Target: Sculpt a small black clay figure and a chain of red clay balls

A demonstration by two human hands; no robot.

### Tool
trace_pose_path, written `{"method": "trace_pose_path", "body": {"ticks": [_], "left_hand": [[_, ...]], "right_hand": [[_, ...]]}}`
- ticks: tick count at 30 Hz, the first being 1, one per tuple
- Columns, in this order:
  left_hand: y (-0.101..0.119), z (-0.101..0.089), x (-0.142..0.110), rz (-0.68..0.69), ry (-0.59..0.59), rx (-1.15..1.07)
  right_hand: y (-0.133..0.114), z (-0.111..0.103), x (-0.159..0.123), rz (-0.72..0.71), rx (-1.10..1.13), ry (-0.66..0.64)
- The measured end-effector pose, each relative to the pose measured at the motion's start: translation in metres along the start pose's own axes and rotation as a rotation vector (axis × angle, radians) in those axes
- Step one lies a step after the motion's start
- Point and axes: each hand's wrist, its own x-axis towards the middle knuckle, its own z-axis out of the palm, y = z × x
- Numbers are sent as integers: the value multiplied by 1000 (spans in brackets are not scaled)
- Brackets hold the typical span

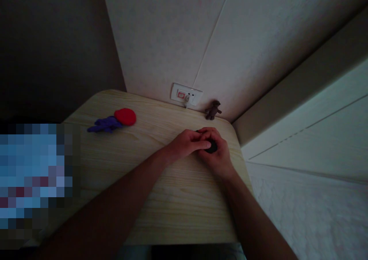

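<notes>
Both my hands meet over a small dark round object [213, 146] near the right side of the light wooden table [149, 191]. My left hand [186, 143] has its fingers curled onto the object from the left. My right hand [217, 152] wraps around it from the right and below. Most of the object is hidden by my fingers, so I cannot make out what it is.
A red lump [125, 116] and a purple figure [105, 125] lie at the table's far left. A small brown toy figure [213, 110] stands by the wall near a socket plate [186, 94]. A white bed surface [310, 198] lies to the right. A blurred patch [31, 175] fills the left.
</notes>
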Motion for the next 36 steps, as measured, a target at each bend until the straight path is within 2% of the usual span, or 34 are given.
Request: {"method": "trace_pose_path", "body": {"ticks": [5,10,15,24,32,36], "left_hand": [[6,0,-3,-24,-35,-73],[6,0,-4,0,15,-53],[2,0,-2,27,51,-74],[-4,1,0,91,8,-6],[-6,3,0,76,-3,-60],[-6,3,1,76,16,-36]], "right_hand": [[1,1,-1,30,39,-38],[3,1,0,93,145,-47],[5,-1,1,83,92,-66],[7,-2,-3,94,76,-56],[8,-1,-4,71,80,-34],[9,-2,-2,37,10,-26]]}}
